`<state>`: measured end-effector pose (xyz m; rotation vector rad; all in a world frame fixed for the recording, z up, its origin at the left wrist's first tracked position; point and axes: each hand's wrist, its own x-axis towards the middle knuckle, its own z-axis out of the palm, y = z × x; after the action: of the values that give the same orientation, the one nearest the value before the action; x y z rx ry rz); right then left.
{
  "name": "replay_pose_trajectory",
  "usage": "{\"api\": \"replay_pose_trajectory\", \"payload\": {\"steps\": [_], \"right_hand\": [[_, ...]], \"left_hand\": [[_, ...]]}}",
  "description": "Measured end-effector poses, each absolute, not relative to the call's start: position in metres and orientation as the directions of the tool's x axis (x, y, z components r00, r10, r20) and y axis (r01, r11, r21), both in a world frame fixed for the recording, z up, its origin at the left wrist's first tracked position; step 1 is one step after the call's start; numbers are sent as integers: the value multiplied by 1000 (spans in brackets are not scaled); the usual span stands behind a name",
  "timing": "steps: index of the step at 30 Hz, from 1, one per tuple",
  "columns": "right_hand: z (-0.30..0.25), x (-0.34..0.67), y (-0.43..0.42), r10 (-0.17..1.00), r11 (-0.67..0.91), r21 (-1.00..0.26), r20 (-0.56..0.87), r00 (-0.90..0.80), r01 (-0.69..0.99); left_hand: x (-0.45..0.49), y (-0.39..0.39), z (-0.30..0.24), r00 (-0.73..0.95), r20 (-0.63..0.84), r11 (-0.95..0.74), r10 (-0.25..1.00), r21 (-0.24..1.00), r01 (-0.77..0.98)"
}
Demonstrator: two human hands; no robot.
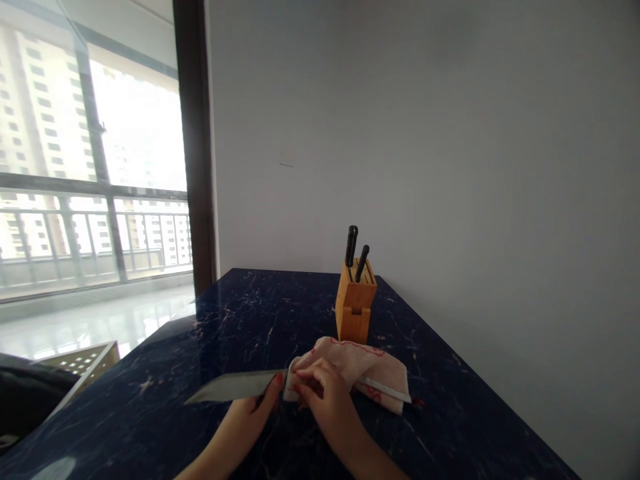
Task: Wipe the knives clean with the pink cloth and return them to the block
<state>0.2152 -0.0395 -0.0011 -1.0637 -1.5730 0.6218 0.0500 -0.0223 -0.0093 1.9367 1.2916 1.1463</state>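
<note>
A kitchen knife [235, 385] is held above the dark table, its broad blade pointing left. My left hand [250, 412] is closed on it near the heel of the blade, thumb on top. My right hand [333, 399] pinches an edge of a pink towel [380, 367] with a red pattern, right beside the blade's heel. The towel drapes from those fingers and bunches to the right. Most of the knife's handle is hidden by the towel and hands. Behind the towel stands a wooden knife block [353, 320] with two black-handled tools in its slots.
The dark blue marble-patterned table [240, 313] runs back to a grey wall [450, 167]. At left are a glass door [95, 167] and, low by the table edge, a chair [85, 363] with dark fabric on it.
</note>
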Motion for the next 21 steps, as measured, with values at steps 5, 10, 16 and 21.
{"api": "replay_pose_trajectory", "payload": {"steps": [5, 10, 16, 21], "right_hand": [[-4, 220, -34, 880, 444, -844, 473, 27, 301], [-8, 223, -29, 886, 415, -862, 456, 86, 293], [7, 213, -45, 842, 520, -770, 534, -72, 370], [4, 221, -38, 889, 441, -798, 452, -75, 410]], "left_hand": [[50, -29, -4, 274, 425, -506, 863, 705, 497], [50, -26, -6, 175, 417, -445, 892, 742, 502], [52, -22, -8, 122, 357, -375, 926, 832, 408], [47, -21, -2, 71, 286, -293, 956, 903, 314]]}}
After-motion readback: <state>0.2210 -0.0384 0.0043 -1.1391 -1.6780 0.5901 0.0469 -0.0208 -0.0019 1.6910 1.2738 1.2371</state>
